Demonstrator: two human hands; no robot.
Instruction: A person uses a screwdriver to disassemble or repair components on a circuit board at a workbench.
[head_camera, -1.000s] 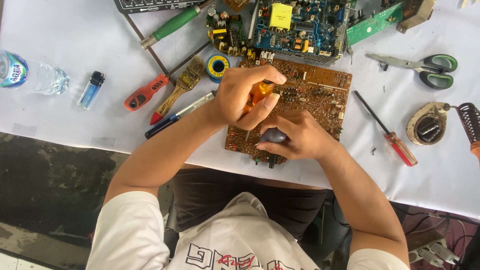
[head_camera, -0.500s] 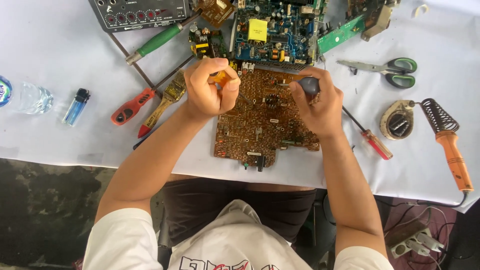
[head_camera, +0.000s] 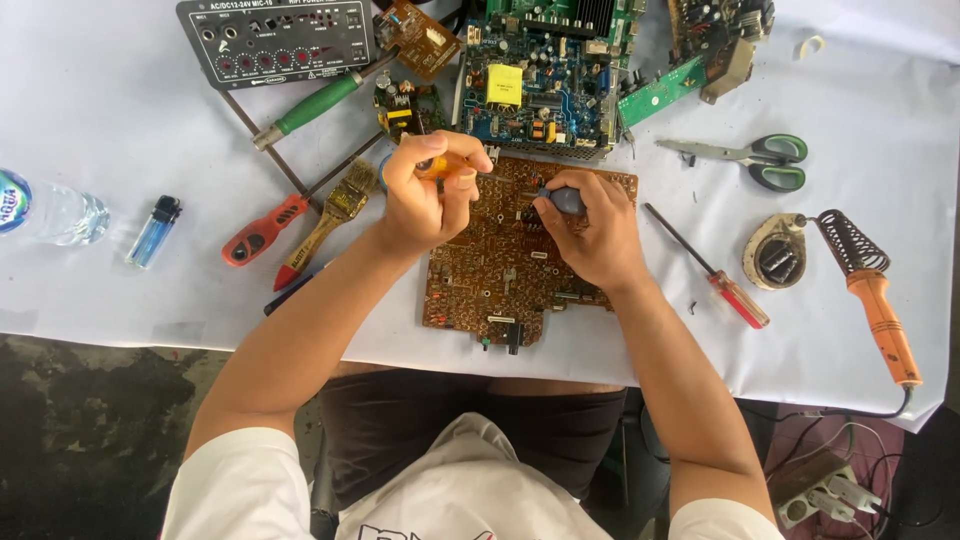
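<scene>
A brown circuit board (head_camera: 500, 265) lies solder side up on the white table cover in front of me. My left hand (head_camera: 425, 195) grips an orange-handled tool (head_camera: 440, 165) at the board's upper left corner; its thin metal tip points right across the board. My right hand (head_camera: 590, 225) rests on the board's upper right part, fingers closed on a small dark grey object (head_camera: 565, 200) that meets the tool's tip.
A blue circuit board (head_camera: 540, 85) lies behind the brown one, a black panel (head_camera: 275, 40) farther left. Left: green screwdriver (head_camera: 310, 108), brush (head_camera: 335, 212), red tool (head_camera: 262, 232), lighter (head_camera: 153, 232), water bottle (head_camera: 45, 210). Right: scissors (head_camera: 750, 158), red screwdriver (head_camera: 715, 275), soldering iron (head_camera: 870, 290).
Both hands have moved from the board's middle to its upper edge and spread apart. The left hand now holds the orange tool level toward the right hand's dark object.
</scene>
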